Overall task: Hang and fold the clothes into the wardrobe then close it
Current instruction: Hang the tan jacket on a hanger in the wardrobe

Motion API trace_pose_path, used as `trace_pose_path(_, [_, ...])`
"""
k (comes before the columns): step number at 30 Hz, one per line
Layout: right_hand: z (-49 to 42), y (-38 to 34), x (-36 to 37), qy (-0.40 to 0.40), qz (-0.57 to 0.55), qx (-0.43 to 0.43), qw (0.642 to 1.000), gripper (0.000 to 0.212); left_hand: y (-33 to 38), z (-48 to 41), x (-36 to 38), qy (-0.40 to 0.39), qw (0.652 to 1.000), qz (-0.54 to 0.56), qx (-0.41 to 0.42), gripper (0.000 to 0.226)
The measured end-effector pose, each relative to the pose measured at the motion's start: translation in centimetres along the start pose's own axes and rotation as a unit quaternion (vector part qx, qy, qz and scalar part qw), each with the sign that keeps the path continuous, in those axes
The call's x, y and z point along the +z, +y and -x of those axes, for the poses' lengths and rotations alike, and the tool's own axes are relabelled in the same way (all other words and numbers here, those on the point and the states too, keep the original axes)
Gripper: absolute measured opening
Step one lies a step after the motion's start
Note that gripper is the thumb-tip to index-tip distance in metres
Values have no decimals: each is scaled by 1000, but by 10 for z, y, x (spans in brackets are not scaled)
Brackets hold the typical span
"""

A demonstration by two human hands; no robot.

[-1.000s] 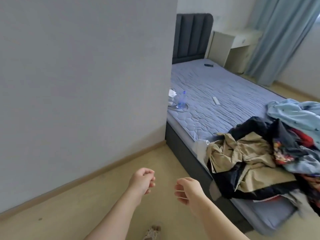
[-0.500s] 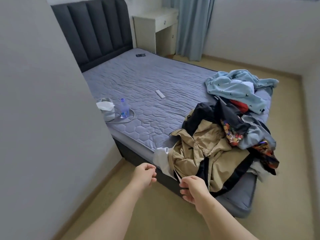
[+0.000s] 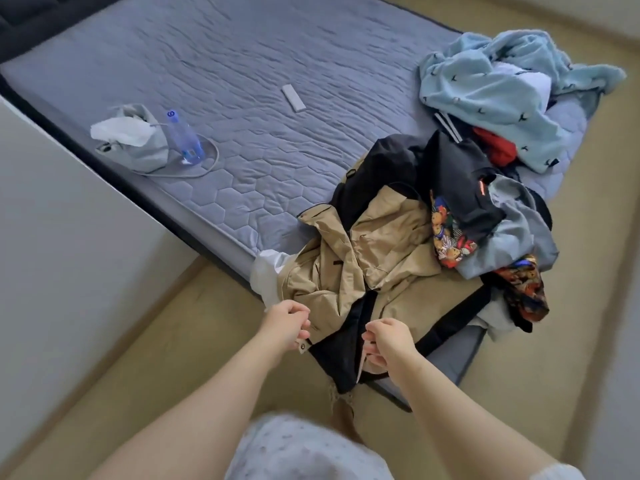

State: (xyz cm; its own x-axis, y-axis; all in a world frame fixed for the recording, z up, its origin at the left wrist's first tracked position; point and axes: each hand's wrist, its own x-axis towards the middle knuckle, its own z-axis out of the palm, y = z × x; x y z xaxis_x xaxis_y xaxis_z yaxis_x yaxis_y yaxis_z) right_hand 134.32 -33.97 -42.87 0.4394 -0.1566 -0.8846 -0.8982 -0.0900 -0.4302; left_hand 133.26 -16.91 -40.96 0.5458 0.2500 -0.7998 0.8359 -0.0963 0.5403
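Moved: left hand (image 3: 286, 323) has reached the tan jacket (image 3: 367, 258), joining the right hand (image 3: 389, 341); half a second earlier it hung clear.
Left hand: fingers curled, pinching the hem beside a snap (image 3: 303, 346).
Right hand: fingers curled round the hem's facing edge.
Jacket: atop the clothes pile (image 3: 485, 216), overhanging the bed (image 3: 242, 98) corner.
Risk: lifting may drag tangled clothes beneath onto the floor (image 3: 173, 341).
Hidden: wardrobe out of view; jacket sleeves buried, untraceable.
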Motion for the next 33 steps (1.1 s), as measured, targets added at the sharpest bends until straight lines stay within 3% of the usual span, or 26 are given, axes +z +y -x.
trace_pose_path(7, [-57,-11,-7,2,-11,94,996,19,-6,-60,21,44,993,-13,-106,17])
trace_pose_path(10, [-78,-15,-1,3,-56,123,991,24,-10,-91,25,141,983,-32,-111,5])
trace_pose_path(12, [-88,-15,5,-3,-48,129,990,21,-14,-110,28,179,976,-35,-117,13])
trace_pose_path(19, [-121,-8,23,17,-36,154,987,12,-38,-163,28,147,976,-40,-153,63])
trace_pose_path(21, [-128,0,25,17,-33,161,986,12,-44,-175,26,114,979,-17,-169,54])
trace_pose_path(23, [-131,9,26,18,-11,162,987,13,-45,-178,24,86,981,1,-176,27])
trace_pose_path(25, [-130,17,25,16,13,147,989,12,-44,-176,21,82,982,-2,-170,7])
trace_pose_path(29, [-119,18,25,2,112,75,991,21,-27,-162,12,74,982,66,-158,18])
trace_pose_path(33, [-100,0,26,-83,167,-55,981,71,9,-137,5,59,982,114,-135,20])
